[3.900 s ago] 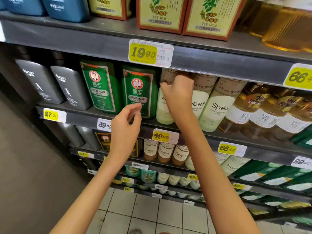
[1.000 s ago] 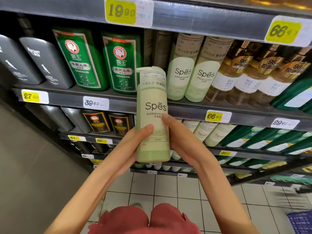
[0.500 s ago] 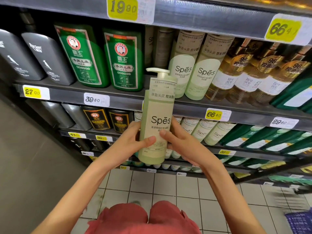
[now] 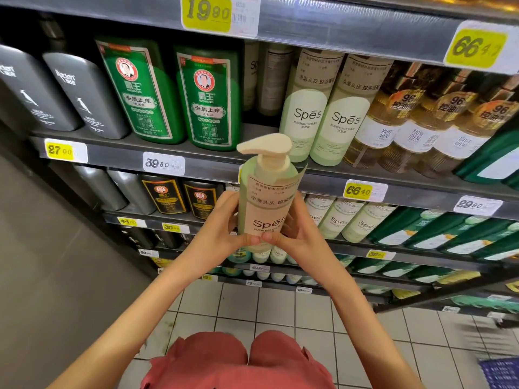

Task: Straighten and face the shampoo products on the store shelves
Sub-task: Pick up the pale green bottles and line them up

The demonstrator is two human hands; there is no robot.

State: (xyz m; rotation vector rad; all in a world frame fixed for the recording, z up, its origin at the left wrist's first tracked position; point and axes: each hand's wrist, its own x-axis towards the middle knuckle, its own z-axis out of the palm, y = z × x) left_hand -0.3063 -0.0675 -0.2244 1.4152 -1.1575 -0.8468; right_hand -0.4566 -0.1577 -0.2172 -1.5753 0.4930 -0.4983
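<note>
Presently both hands grip one pale green Spes pump bottle (image 4: 265,203) in front of the shelving, clear of any shelf. Left hand (image 4: 222,231) wraps its left side; right hand (image 4: 302,234) wraps the right; thumbs meet on the lower label. Bottle upright, label facing the camera, pump nozzle pointing left. Behind it, a shelf (image 4: 213,161) carries two matching Spes bottles (image 4: 325,113) beside two green bottles (image 4: 179,94), a gap between the groups.

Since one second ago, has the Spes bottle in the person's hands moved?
Yes. The Spes bottle has dropped: its lettering was about level with the 66.40 price tag on the shelf edge and now sits below it.
</note>
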